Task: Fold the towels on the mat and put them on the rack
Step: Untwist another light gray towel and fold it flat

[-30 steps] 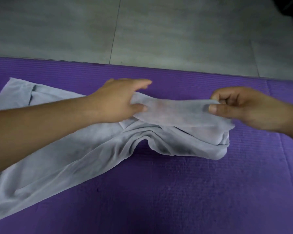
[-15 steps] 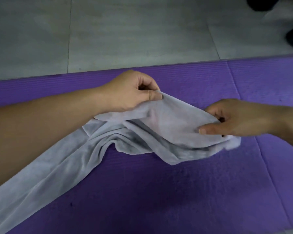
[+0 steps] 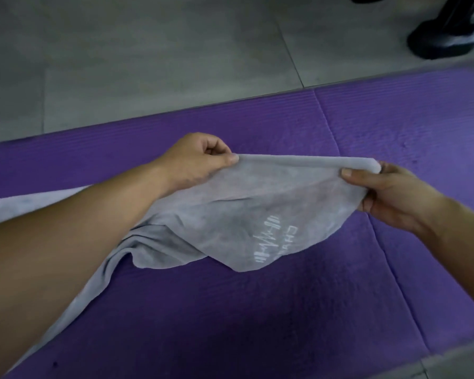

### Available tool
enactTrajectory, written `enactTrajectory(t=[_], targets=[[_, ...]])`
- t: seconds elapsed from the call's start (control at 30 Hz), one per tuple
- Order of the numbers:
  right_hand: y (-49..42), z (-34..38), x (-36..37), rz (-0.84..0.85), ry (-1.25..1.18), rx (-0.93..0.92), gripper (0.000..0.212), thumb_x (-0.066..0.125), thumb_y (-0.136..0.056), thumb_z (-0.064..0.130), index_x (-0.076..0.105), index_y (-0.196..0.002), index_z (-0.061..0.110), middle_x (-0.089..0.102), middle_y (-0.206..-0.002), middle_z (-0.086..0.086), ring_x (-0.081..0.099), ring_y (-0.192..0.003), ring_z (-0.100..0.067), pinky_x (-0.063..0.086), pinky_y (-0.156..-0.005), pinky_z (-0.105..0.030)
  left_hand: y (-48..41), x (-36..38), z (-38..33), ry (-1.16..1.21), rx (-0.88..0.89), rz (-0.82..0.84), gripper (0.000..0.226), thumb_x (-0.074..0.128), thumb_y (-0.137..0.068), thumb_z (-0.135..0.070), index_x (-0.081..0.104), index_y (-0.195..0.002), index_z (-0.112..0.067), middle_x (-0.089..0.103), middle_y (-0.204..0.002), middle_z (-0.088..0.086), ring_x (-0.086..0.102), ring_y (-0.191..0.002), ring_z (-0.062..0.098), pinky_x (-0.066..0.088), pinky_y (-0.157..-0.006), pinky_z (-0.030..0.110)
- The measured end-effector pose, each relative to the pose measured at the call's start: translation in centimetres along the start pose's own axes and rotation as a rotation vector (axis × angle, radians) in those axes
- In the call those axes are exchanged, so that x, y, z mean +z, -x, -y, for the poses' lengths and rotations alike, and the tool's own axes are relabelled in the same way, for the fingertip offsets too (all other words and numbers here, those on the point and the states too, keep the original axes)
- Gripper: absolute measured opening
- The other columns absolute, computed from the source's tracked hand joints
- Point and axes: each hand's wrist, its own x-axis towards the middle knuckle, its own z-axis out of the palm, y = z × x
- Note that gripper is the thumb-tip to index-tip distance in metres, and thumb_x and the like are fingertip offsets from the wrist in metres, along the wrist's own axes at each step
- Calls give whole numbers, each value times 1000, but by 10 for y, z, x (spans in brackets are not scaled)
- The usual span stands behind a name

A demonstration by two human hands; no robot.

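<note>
Above the middle of the purple mat [image 3: 285, 310], the left hand [image 3: 195, 160] and right hand [image 3: 389, 195] each pinch one end of the grey towel's [image 3: 244, 214] raised edge, thumbs pressed against curled fingers. White lettering shows near its hanging corner; its remainder trails toward the mat's left edge. A black object [image 3: 449, 36] stands on the tiled floor [image 3: 148, 50] beyond the far edge.

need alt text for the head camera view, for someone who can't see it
Two bare hands hold one edge of a thin grey towel stretched between them above a purple mat, left hand and right hand each pinching a corner. The rest trails left across the mat; grey tiled floor lies beyond.
</note>
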Motion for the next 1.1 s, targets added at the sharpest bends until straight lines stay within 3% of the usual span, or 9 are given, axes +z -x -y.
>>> enactTrajectory(t=[0.13,0.27,0.37,0.5,0.63,0.7,0.83,0.93,1.1], targets=[[-8,-12,-5,-105,-106,-9,26,67,-90,21,66,-105,-1,75,-99,-12,72,-88,-26,61,-66,-32,-9,4,2,10,-51,-63,7,71,-93,-18,74,-88,-15,63,-70,-10,52,-60,-1,44,-60,13],[-24,-8,-1,-296,-73,-144,4,67,-95,17,68,-95,13,76,-93,-9,73,-81,-22,61,-66,-34,-22,5,7,-88,-69,-182,7,75,-90,-28,75,-87,-22,72,-89,-3,61,-79,9,52,-82,32],[-48,7,4,-385,92,-235,10,68,-95,22,72,-102,16,77,-100,-8,75,-90,-24,60,-74,-38,-34,8,7,-375,-59,-336,9,72,-88,-41,71,-83,-34,67,-98,-6,61,-97,16,46,-97,42],[-97,28,6,-524,297,-281,6,68,-93,26,73,-95,23,73,-85,5,71,-82,-15,55,-62,-24,-52,7,-7,-508,-53,-455,14,65,-92,-36,74,-99,-28,70,-106,5,64,-104,29,52,-84,39],[-117,30,11,-549,361,-190,52,68,-93,33,52,-141,23,66,-118,3,66,-105,-16,56,-90,-29,-51,25,-7,-485,-147,-336,42,55,-98,-37,51,-137,-22,61,-127,11,57,-119,34,48,-98,44],[-103,23,12,-508,464,-178,60,67,-93,36,43,-147,27,56,-134,4,60,-114,-14,53,-96,-32,-27,44,-4,-496,-115,-222,50,49,-101,-44,40,-146,-22,52,-139,13,52,-126,36,41,-107,47],[-56,-7,10,-569,644,-171,38,69,-88,39,60,-121,21,66,-103,7,66,-90,-16,53,-66,-28,35,72,14,-615,41,-105,50,37,-104,-51,44,-147,-28,36,-156,2,29,-147,23,13,-124,46],[-28,-33,14,-492,604,30,32,73,-85,47,70,-92,16,73,-83,-5,72,-72,-23,63,-67,-37,54,80,36,-723,-14,63,62,18,-101,-59,20,-158,-36,0,-170,-3,-10,-155,13,-5,-124,54],[-20,-40,34,-365,464,104,33,81,-81,44,75,-93,14,74,-87,-4,68,-67,-10,62,-63,-29,51,93,42,-758,-68,124,70,6,-97,-65,-5,-160,-35,-29,-165,-6,-34,-148,12,-17,-119,59]])
